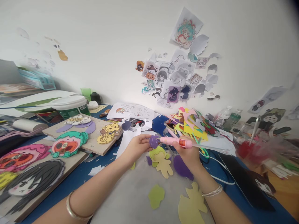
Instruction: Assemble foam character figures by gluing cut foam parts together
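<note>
My left hand point(140, 147) pinches a small purple foam piece point(153, 142) between its fingertips. My right hand point(188, 154) is wrapped round a pink pen-shaped tool point(171, 142) with an orange panel near its rear end. The tool's metal tip touches or nearly touches the purple piece; I cannot tell which. Just below lies a pale yellow foam figure point(164, 166) with lime-green hair. A larger purple foam piece point(182, 165) rests partly under my right hand. Nearer to me are a green foam piece point(156, 196) and a big pale yellow foam cutout point(192, 207) on the grey work board point(126, 199).
Boards at left carry layered foam characters, among them a yellow cat point(108, 132) and a black-haired head point(35, 180). Behind stands a white tub point(68, 104). Colourful foam scraps point(193, 124) pile up at the back right. A white cable point(220, 165) curves beside my right wrist.
</note>
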{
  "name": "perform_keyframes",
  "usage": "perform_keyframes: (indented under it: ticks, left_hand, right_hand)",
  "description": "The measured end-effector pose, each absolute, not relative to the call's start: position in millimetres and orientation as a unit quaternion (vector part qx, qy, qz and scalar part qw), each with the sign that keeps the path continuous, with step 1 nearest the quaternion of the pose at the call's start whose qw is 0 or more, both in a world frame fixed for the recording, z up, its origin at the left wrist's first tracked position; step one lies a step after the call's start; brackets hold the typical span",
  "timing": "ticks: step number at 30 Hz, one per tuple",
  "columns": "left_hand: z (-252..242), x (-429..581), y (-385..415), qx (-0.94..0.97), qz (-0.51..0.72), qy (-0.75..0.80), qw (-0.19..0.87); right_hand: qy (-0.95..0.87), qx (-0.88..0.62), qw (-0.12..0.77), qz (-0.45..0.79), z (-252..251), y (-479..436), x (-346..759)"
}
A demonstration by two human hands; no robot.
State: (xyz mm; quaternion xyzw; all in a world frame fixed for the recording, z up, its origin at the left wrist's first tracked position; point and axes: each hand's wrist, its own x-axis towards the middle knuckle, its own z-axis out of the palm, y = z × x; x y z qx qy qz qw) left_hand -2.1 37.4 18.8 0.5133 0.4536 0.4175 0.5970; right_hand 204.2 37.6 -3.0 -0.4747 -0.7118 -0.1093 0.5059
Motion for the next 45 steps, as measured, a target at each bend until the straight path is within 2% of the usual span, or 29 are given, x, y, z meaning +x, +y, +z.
perform_keyframes:
  ticks: [9, 16, 23, 33, 40, 45]
  left_hand:
    - [26, 0, 34, 0.495, 0.43, 0.469, 0.592]
    - [26, -1, 35, 0.49, 0.433, 0.465, 0.597]
    - [23, -1, 37, 0.49, 0.444, 0.466, 0.588]
    - [22, -2, 36, 0.512, 0.433, 0.456, 0.585]
    - [17, -3, 40, 0.506, 0.423, 0.442, 0.608]
    - [20, -3, 37, 0.49, 0.405, 0.411, 0.654]
  right_hand:
    - [-0.747, -0.46, 0.47, -0.103, 0, 36, 204]
    - [-0.759, -0.457, 0.436, -0.16, 1, 35, 203]
    - [-0.728, -0.459, 0.484, -0.157, 4, 33, 203]
    - [-0.705, -0.487, 0.49, -0.163, 2, 34, 206]
    - [-0.658, -0.553, 0.411, -0.302, -6, 54, 223]
    - [-0.678, -0.597, 0.316, -0.29, -21, 77, 251]
